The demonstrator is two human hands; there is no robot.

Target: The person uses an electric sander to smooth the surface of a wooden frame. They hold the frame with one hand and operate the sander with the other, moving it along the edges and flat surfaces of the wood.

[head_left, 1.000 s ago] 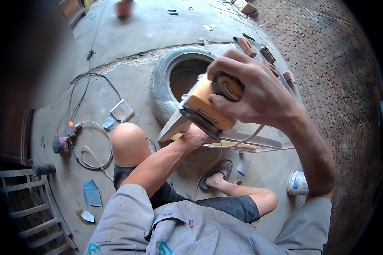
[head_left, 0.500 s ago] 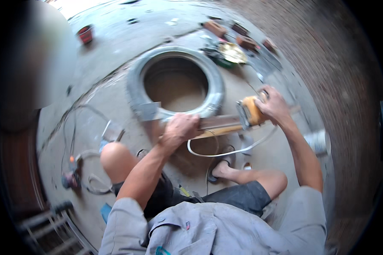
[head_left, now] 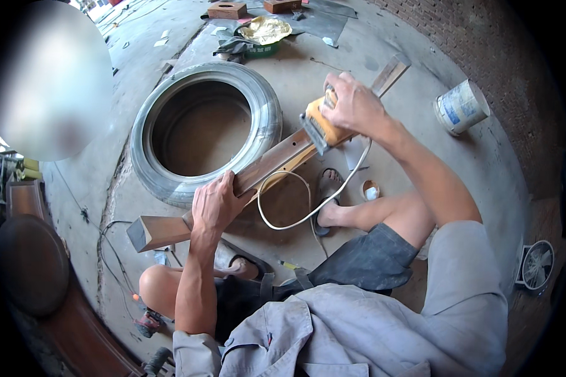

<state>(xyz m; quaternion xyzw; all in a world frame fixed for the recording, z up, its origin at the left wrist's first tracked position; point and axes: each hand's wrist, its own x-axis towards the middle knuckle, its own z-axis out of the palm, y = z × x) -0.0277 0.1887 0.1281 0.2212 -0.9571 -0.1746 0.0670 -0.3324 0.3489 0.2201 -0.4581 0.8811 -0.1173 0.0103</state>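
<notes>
My right hand point(head_left: 353, 105) is wrapped around the top of a yellow electric sander point(head_left: 326, 127). The sander's flat base rests on a long brown wooden furniture leg point(head_left: 271, 161), which slants from lower left to upper right. Closed over the leg, left of its middle, is my left hand point(head_left: 215, 200). Beyond that hand the leg ends in a wider, tapered block point(head_left: 163, 231). Small dark holes show along the leg's side. A white cord point(head_left: 284, 227) loops below it. The leg lies against the near right side of a grey tyre point(head_left: 267, 107), flat on the floor.
A white bucket point(head_left: 462, 108) lies tilted at the right, and a fan point(head_left: 537, 266) stands lower right. A green basin point(head_left: 262, 49) with cloth sits behind the tyre, near wooden blocks point(head_left: 227, 10). A red power tool point(head_left: 148, 323) and cables lie lower left.
The view has turned, so the tyre appears further left. The leg slants more steeply, its right end now raised in the picture. Both hands keep hold of the leg and the sander.
</notes>
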